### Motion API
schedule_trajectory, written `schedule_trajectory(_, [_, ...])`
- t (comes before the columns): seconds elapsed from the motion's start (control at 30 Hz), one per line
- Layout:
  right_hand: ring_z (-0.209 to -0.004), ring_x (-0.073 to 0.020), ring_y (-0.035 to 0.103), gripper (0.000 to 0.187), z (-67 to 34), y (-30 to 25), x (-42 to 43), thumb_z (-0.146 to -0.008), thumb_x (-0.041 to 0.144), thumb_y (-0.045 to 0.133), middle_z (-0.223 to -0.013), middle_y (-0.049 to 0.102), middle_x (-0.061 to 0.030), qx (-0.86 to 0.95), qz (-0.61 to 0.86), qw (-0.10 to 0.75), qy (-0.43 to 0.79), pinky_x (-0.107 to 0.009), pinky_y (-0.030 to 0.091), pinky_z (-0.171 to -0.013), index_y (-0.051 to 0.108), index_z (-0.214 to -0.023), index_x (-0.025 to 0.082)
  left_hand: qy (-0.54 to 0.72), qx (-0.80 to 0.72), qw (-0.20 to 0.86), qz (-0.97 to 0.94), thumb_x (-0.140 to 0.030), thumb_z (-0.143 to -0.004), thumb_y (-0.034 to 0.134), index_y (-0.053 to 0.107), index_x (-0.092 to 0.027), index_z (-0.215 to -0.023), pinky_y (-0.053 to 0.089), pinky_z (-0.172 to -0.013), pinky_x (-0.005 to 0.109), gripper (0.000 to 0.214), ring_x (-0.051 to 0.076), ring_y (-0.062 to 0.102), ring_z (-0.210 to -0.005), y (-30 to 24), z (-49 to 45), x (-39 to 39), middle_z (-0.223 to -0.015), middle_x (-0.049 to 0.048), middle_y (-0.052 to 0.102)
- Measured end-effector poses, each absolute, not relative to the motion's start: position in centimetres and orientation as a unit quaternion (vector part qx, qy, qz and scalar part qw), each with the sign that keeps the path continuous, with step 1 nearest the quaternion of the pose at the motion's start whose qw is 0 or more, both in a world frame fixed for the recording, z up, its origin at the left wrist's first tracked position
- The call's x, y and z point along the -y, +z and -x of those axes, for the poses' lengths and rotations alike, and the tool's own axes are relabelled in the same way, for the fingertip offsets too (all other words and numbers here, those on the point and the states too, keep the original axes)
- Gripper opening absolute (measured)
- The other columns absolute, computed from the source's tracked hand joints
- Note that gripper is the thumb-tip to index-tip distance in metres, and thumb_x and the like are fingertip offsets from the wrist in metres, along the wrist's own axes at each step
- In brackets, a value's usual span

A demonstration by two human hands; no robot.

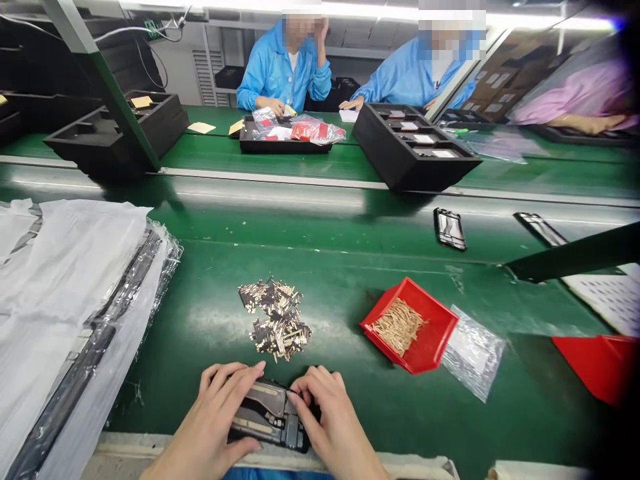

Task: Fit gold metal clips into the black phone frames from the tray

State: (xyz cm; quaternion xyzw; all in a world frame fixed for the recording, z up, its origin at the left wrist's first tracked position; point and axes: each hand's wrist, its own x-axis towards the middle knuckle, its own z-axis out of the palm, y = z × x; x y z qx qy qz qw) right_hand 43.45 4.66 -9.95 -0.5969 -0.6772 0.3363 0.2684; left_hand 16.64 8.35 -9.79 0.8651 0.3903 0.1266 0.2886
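Device (267, 400) lies lengthwise left to right, left fingers (245, 382) gripping it, right fingers (311, 384) apparently pinching its edge.

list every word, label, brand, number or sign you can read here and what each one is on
No text reads clearly in this picture.
Green sign, upper left: too small and blurred.
White cards in the black divided box: any print too small.
Red-and-white packets on the black tray: too blurred.
Clear bag beside the red bin: any print illegible.
Device between the hands: no legible marking.
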Motion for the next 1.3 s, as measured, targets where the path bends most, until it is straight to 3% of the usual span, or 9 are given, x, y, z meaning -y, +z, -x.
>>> schedule_trajectory(0.3, [-0.079, -0.021, 0.057, 0.018, -43.8, -10.2, -4.8, -0.112, 0.016, 0.06, -0.085, 0.06, 0.0003, 0.712, 0.575, 0.255, 0.313, -0.034, 0.038, -0.075, 0.063, -0.097, 0.023, 0.136, -0.402, 0.325, -0.845, -0.009, -0.073, 0.102, 0.014, -0.041, -0.179, 0.047, -0.115, 0.056, 0.141, 0.037, 0.058, -0.135, -9.5, -16.7, -8.6, -0.156, 0.009, 0.067])
schedule_trajectory(0.5, [-0.077, -0.0203, 0.056, 0.016, -43.6, -10.7, -4.3, -0.115, 0.015, 0.054, -0.085, 0.061, -0.0005, 0.753, 0.542, 0.296, 0.228, -0.034, 0.038, -0.071, 0.062, -0.103, 0.022, 0.116, -0.393, 0.33, -0.851, -0.007, -0.077, 0.099, 0.025, -0.039, -0.177, 0.046, -0.115, 0.055, 0.128, 0.037, 0.059, -0.134, -9.3, -16.5, -8.7, -0.153, 0.009, 0.068])
schedule_trajectory(0.6, [-0.076, -0.0204, 0.058, 0.013, -43.3, -11.1, -4.0, -0.114, 0.014, 0.054, -0.088, 0.063, -0.0015, 0.761, 0.543, 0.297, 0.195, -0.033, 0.038, -0.07, 0.06, -0.106, 0.023, 0.117, -0.376, 0.324, -0.86, -0.015, -0.082, 0.099, 0.029, -0.037, -0.176, 0.043, -0.117, 0.054, 0.119, 0.036, 0.059, -0.136, -9.6, -16.3, -8.9, -0.153, 0.0097, 0.068])
schedule_trajectory(0.67, [-0.081, -0.0214, 0.063, 0.007, -43.1, -11.2, -3.7, -0.112, 0.016, 0.057, -0.096, 0.066, -0.004, 0.745, 0.567, 0.299, 0.184, -0.034, 0.043, -0.072, 0.06, -0.115, 0.022, 0.128, -0.355, 0.317, -0.87, -0.023, -0.084, 0.1, 0.038, -0.034, -0.171, 0.042, -0.117, 0.053, 0.107, 0.036, 0.059, -0.136, -9.9, -16.2, -9.2, -0.152, 0.0101, 0.069])
schedule_trajectory(0.77, [-0.101, -0.0264, 0.069, 0.025, -43.0, -10.9, -3.1, -0.11, 0.021, 0.062, -0.118, 0.07, -0.0108, 0.709, 0.604, 0.299, 0.206, -0.037, 0.052, -0.084, 0.059, -0.135, 0.022, 0.17, -0.322, 0.305, -0.88, -0.027, -0.089, 0.096, 0.054, -0.027, -0.153, 0.042, -0.115, 0.053, 0.077, 0.035, 0.06, -0.134, -9.6, -16.2, -9.6, -0.146, 0.0115, 0.07])
schedule_trajectory(0.93, [-0.109, -0.0255, 0.07, 0.026, -43.0, -9.7, -1.6, -0.116, 0.038, 0.054, -0.121, 0.074, -0.0082, 0.583, 0.614, 0.311, 0.431, -0.038, 0.059, -0.096, 0.064, -0.139, 0.03, 0.27, -0.282, 0.281, -0.876, -0.03, -0.108, 0.072, 0.061, -0.022, -0.137, 0.051, -0.107, 0.045, 0.032, 0.029, 0.067, -0.124, -8.1, -16.7, -9.6, -0.14, 0.0161, 0.071])
schedule_trajectory(1.1, [-0.105, -0.024, 0.069, 0.042, -42.7, -9.6, -1.6, -0.111, 0.064, 0.06, -0.113, 0.074, -0.0069, 0.427, 0.605, 0.377, 0.556, -0.032, 0.059, -0.092, 0.069, -0.126, 0.025, 0.277, -0.304, 0.259, -0.874, -0.033, -0.111, 0.066, 0.058, -0.024, -0.143, 0.054, -0.103, 0.041, 0.035, 0.027, 0.07, -0.122, -6.8, -17.5, -8.8, -0.138, 0.0153, 0.072])
schedule_trajectory(1.2, [-0.088, -0.0203, 0.064, 0.047, -42.7, -9.5, -2.3, -0.107, 0.07, 0.063, -0.095, 0.068, -0.0029, 0.393, 0.586, 0.408, 0.579, -0.029, 0.056, -0.08, 0.066, -0.111, 0.023, 0.25, -0.33, 0.261, -0.872, -0.026, -0.105, 0.072, 0.057, -0.025, -0.146, 0.055, -0.102, 0.042, 0.044, 0.029, 0.071, -0.123, -6.6, -18.0, -8.1, -0.143, 0.0152, 0.071])
schedule_trajectory(1.3, [-0.083, -0.0188, 0.061, 0.052, -43.1, -9.0, -2.9, -0.103, 0.075, 0.066, -0.091, 0.064, -0.0005, 0.368, 0.566, 0.413, 0.611, -0.028, 0.054, -0.077, 0.063, -0.112, 0.024, 0.238, -0.362, 0.268, -0.861, -0.022, -0.093, 0.08, 0.051, -0.026, -0.154, 0.058, -0.103, 0.042, 0.068, 0.03, 0.072, -0.124, -6.3, -18.5, -7.7, -0.143, 0.014, 0.071])
